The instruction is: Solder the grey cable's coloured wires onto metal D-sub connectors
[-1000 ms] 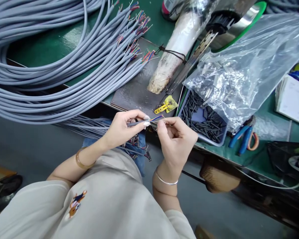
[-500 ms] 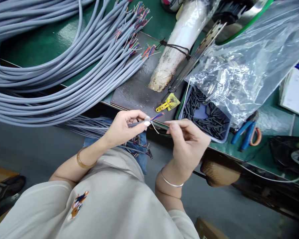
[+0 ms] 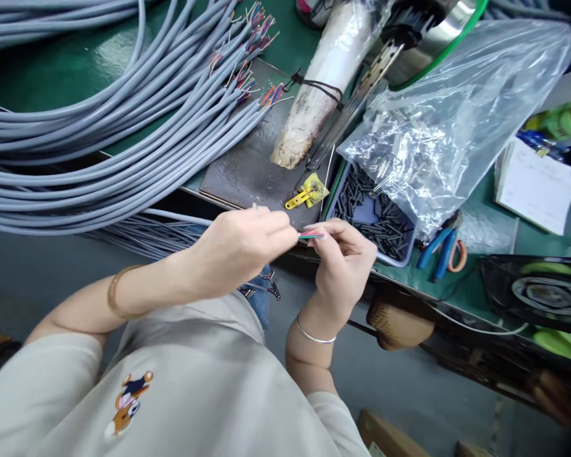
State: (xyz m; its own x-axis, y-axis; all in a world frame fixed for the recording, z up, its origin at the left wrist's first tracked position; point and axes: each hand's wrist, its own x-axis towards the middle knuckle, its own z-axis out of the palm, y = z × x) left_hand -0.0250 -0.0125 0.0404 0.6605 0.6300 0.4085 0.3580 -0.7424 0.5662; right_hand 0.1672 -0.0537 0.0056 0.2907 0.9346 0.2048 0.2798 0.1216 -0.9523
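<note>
My left hand (image 3: pixel 247 251) is closed, its back towards me, around a cable whose colored wires (image 3: pixel 310 235) stick out past the fingers. Red and green strands show there; most of the cable inside the fist is hidden. My right hand (image 3: pixel 345 260) pinches the tips of these wires between thumb and forefinger. Both hands hover at the bench's front edge, just in front of a small yellow tool (image 3: pixel 299 198) lying on a dark board (image 3: pixel 238 171).
Grey cables (image 3: pixel 124 158) with stripped ends cover the left side. A wrapped white roll (image 3: pixel 309 101) lies behind the hands. Rightward are a bin (image 3: pixel 390 259) of small black pieces, a plastic bag (image 3: pixel 485 95), blue-handled pliers (image 3: pixel 442 254) and a paper pad (image 3: pixel 535 184).
My left hand has turned over and moved right, its back now up. My right hand has come in and now pinches the wire ends, which it was apart from before. The view has shifted slightly.
</note>
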